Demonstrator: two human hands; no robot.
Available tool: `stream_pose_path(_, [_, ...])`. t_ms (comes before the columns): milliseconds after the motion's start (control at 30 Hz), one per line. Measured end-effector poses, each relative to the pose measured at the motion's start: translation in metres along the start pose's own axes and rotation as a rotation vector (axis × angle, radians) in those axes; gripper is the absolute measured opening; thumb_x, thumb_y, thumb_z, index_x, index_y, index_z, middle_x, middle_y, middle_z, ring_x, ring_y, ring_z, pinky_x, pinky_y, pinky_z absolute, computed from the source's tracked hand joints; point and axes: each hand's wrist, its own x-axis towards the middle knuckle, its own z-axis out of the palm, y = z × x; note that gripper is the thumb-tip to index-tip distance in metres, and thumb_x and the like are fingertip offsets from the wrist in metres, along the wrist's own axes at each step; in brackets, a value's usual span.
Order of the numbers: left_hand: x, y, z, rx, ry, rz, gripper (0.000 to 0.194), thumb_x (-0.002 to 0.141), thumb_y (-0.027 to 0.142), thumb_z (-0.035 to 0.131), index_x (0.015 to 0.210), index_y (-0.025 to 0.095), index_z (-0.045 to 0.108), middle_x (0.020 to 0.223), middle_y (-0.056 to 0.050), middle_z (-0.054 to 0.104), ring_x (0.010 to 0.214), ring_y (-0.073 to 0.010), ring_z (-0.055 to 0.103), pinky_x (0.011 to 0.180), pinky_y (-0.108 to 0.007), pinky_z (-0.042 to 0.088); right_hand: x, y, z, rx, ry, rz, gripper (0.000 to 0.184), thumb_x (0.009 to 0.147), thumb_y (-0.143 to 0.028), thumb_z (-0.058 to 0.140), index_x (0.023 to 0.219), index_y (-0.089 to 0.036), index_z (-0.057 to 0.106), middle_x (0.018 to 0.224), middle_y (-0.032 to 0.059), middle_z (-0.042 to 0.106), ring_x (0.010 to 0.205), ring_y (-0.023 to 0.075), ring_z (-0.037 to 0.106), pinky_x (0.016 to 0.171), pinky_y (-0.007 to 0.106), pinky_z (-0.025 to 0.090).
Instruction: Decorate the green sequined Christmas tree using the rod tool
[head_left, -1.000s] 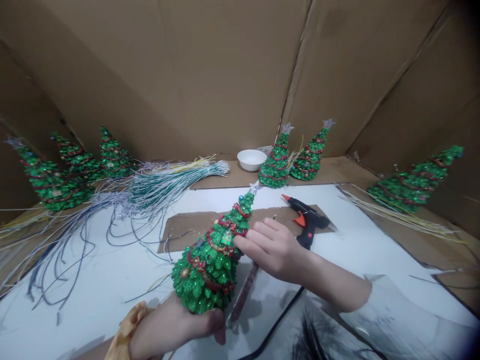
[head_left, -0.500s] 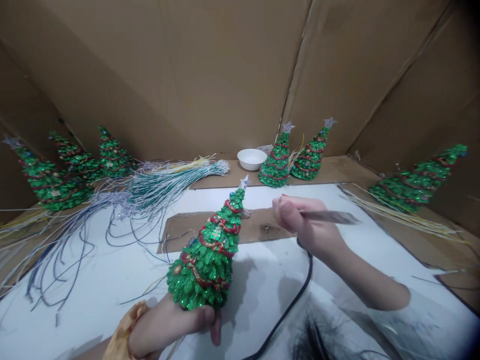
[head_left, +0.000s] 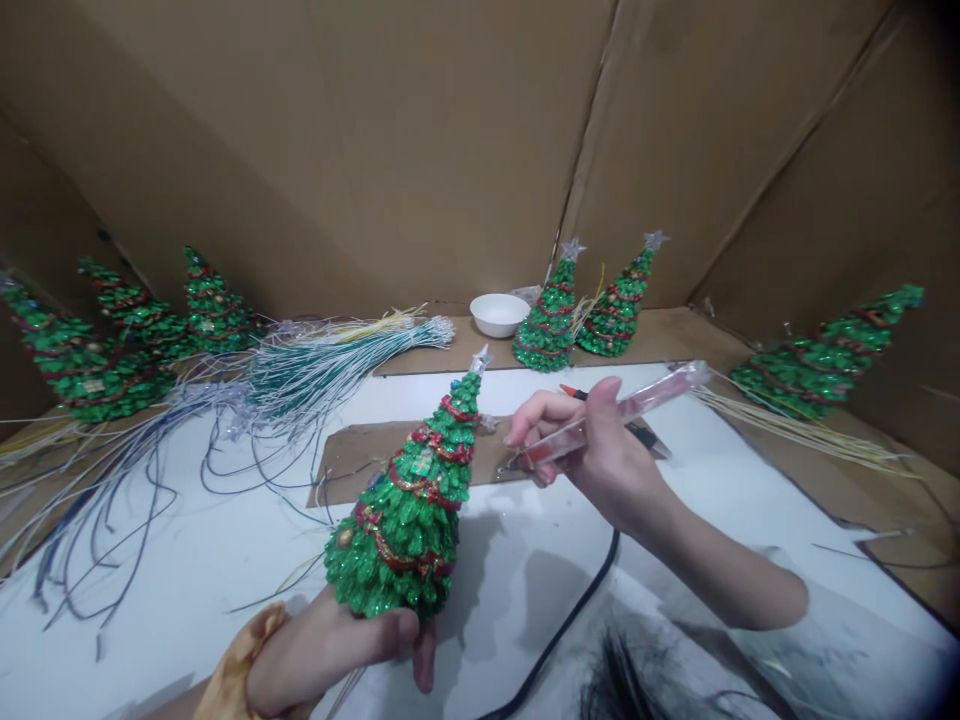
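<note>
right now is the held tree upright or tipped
Tipped: the tree leans in the left hand, its star up and to the right of its base.

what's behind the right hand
Behind the right hand is part of a cardboard strip and a glue gun, its orange tip and some dark body showing. The hand covers the gun's middle.

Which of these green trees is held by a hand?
The front tree, its base in the left hand; the other trees are farther back, not held.
</note>
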Motion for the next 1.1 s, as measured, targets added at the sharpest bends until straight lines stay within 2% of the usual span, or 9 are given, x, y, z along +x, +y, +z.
stream_pose_path(167, [-0.002,-0.001,0.0,-0.074,0.041,-0.034,0.048,0.082,0.046,0.032,0.065,0.019,0.068,0.074,-0.001,0.063,0.081,-0.0182,0.051,0.079,-0.023,0.037,0.0,0.007,0.003,0.113,0.024,0.038,0.071,0.08,-0.069,0.012,0.074,-0.017,0.06,0.058,0.0009,0.056,0.056,0.0116,0.056,0.06,0.025,0.046])
stream_pose_path(267, [-0.002,-0.001,0.0,-0.206,0.051,0.003,0.045,0.081,0.043,0.036,0.062,0.017,0.068,0.067,-0.002,0.065,0.077,-0.0184,0.054,0.083,-0.025,0.036,0.0,0.007,0.006,0.126,0.023,0.052,0.068,0.08,-0.069,0.015,0.077,-0.017,0.059,0.062,0.0021,0.06,0.061,0.0132,0.06,0.065,0.028,0.049])
stream_pose_path(333, [-0.001,-0.001,-0.001,-0.293,0.057,0.029,0.044,0.08,0.042,0.038,0.059,0.015,0.067,0.061,-0.003,0.064,0.073,-0.019,0.055,0.085,-0.027,0.036,-0.001,0.007,0.009,0.101,0.045,0.053,0.055,0.082,-0.063,0.027,0.079,-0.017,0.058,0.067,0.0021,0.061,0.064,0.0129,0.061,0.067,0.028,0.05])
stream_pose_path(433, [0.0,0.0,-0.003,-0.341,0.084,0.027,0.044,0.079,0.04,0.038,0.055,0.015,0.065,0.058,-0.003,0.062,0.069,-0.0188,0.055,0.086,-0.03,0.035,-0.001,0.009,0.014,0.065,0.045,0.046,0.028,0.084,-0.044,0.048,0.081,-0.017,0.055,0.07,0.0003,0.059,0.067,0.0112,0.061,0.068,0.026,0.05])
stream_pose_path(533, [0.0,0.003,-0.004,-0.329,0.08,0.035,0.043,0.078,0.041,0.04,0.053,0.015,0.064,0.054,-0.002,0.061,0.07,-0.0188,0.055,0.086,-0.03,0.034,-0.002,0.016,0.019,0.095,0.039,0.039,0.015,0.082,-0.033,0.055,0.085,-0.019,0.051,0.071,-0.0018,0.058,0.07,0.0105,0.061,0.07,0.026,0.049])
stream_pose_path(733, [-0.001,0.0,-0.002,-0.224,0.034,0.017,0.047,0.078,0.045,0.038,0.056,0.016,0.068,0.063,-0.003,0.063,0.075,-0.019,0.053,0.079,-0.026,0.033,-0.006,0.023,0.026,0.025,0.076,0.008,0.011,0.081,-0.028,0.057,0.081,-0.02,0.049,0.073,-0.0016,0.061,0.072,0.0104,0.062,0.066,0.022,0.047])
stream_pose_path(1100, [-0.002,-0.002,-0.003,-0.086,-0.005,-0.05,0.049,0.08,0.048,0.035,0.064,0.017,0.07,0.067,-0.001,0.062,0.074,-0.0175,0.05,0.074,-0.025,0.034,-0.008,0.018,0.033,-0.071,0.123,-0.013,0.012,0.08,-0.028,0.057,0.08,-0.019,0.05,0.075,-0.0016,0.061,0.071,0.0101,0.061,0.061,0.02,0.045])
